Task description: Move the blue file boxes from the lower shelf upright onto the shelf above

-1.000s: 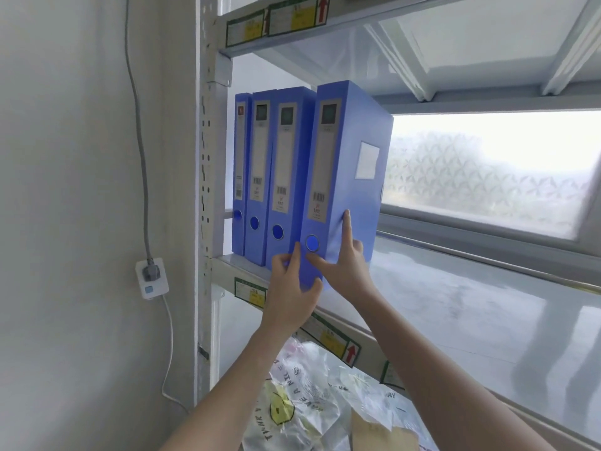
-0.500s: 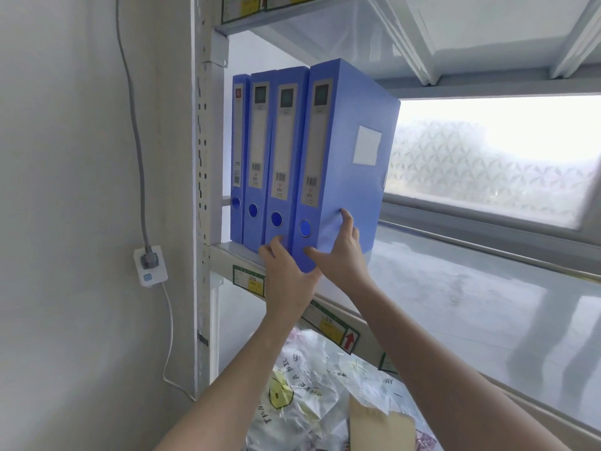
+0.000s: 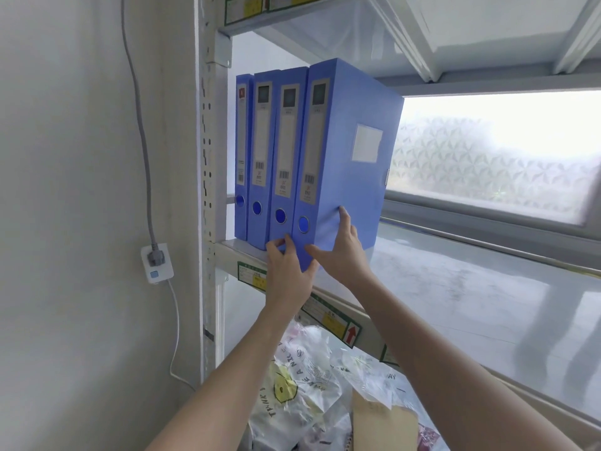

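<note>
Several blue file boxes stand upright in a row at the left end of the upper shelf [image 3: 471, 288], spines toward me. The rightmost blue file box [image 3: 344, 157] leans slightly, and its front lower corner juts past the shelf edge. My left hand [image 3: 287, 276] grips that corner from below and on the spine side. My right hand [image 3: 341, 252] lies flat against the box's right face, thumb under the corner. The neighbouring box [image 3: 287, 151] touches it on the left.
A white metal upright [image 3: 211, 190] borders the boxes on the left, with a wall socket and cable [image 3: 156, 262] beyond it. The lower shelf holds plastic bags [image 3: 302, 385] and a brown envelope [image 3: 383, 424]. A frosted window [image 3: 487, 151] runs behind the shelf.
The rightmost box has slid further back and closer against its neighbours. Both hands have stayed at its lower front corner. My view has shifted slightly.
</note>
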